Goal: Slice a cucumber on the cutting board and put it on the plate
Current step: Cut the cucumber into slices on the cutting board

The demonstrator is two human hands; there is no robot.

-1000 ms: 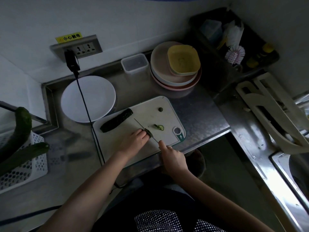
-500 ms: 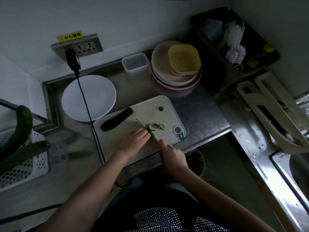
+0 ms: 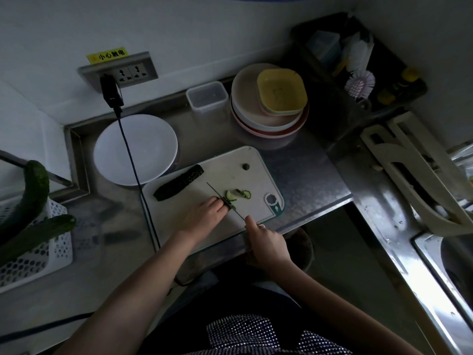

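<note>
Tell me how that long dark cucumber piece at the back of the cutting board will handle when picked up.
The cucumber piece looks straight and firm, so probably stiff. Its dark skin appears bumpy, likely giving grip, though any cut face may be wet. If it is a lengthwise half, it should resist rolling on the cutting board; I cannot tell.

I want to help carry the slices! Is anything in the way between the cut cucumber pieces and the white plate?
Partly. The slices lie right of the knife. On a straight path to the white plate the uncut cucumber half lies on the cutting board, and a black cable hangs across the plate's right side.
</note>
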